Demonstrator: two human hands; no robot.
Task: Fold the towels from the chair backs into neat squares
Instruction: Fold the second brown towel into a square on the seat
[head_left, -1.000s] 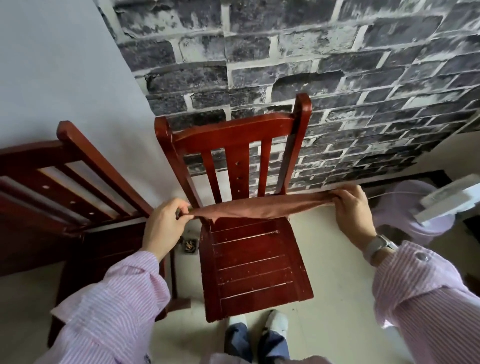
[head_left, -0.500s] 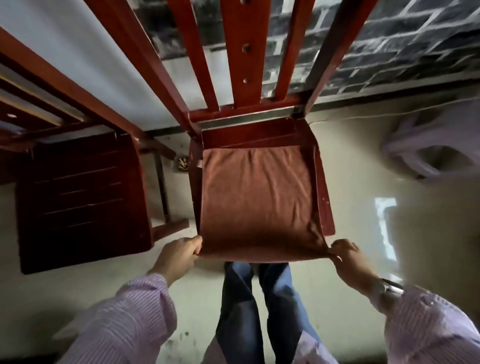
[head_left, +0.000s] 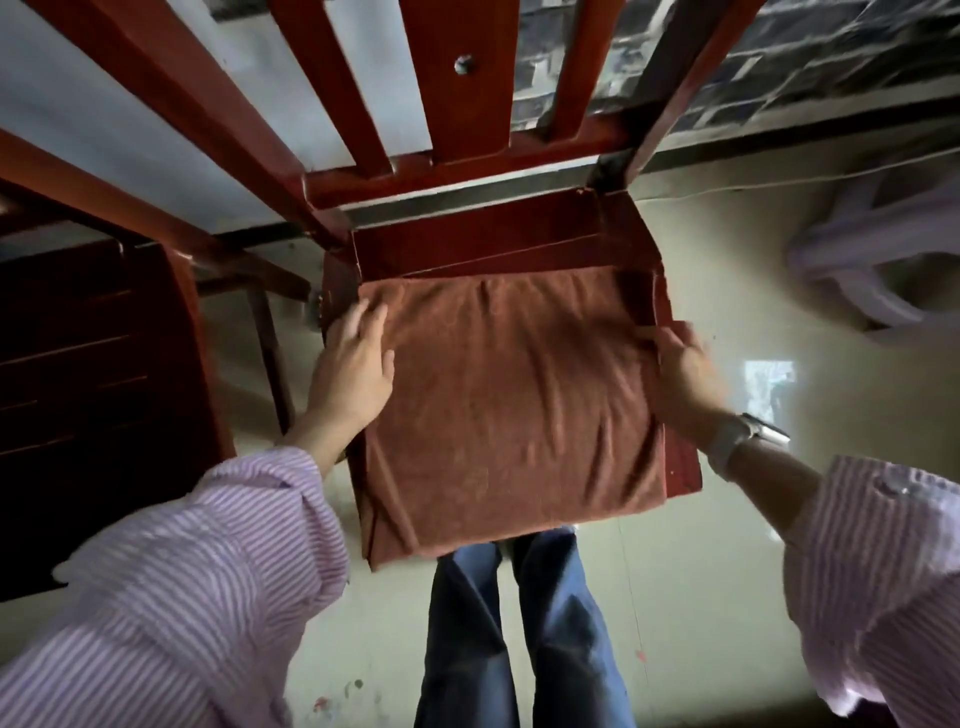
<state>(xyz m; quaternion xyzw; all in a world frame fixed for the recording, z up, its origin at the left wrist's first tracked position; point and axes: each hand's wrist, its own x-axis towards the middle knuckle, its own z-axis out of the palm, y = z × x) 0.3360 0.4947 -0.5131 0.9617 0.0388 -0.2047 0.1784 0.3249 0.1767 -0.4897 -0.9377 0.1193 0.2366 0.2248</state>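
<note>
A rust-brown towel (head_left: 514, 400) lies spread on the seat of a red wooden chair (head_left: 467, 228), covering most of it, with its near edge hanging a little over the front. My left hand (head_left: 353, 364) lies flat on the towel's left side near the far corner, fingers straight. My right hand (head_left: 685, 364) rests on the towel's right edge with fingers extended; it is blurred and its fingertips are hard to make out.
A second dark red chair (head_left: 98, 374) stands close on the left. A pale plastic stool (head_left: 883, 260) sits on the floor at the right. A brick-pattern wall (head_left: 810, 57) runs behind the chair. My legs (head_left: 519, 623) stand right at the seat's front.
Both hands let go of the towel's near corners and moved forward along its left and right sides. The towel now lies flat on the seat.
</note>
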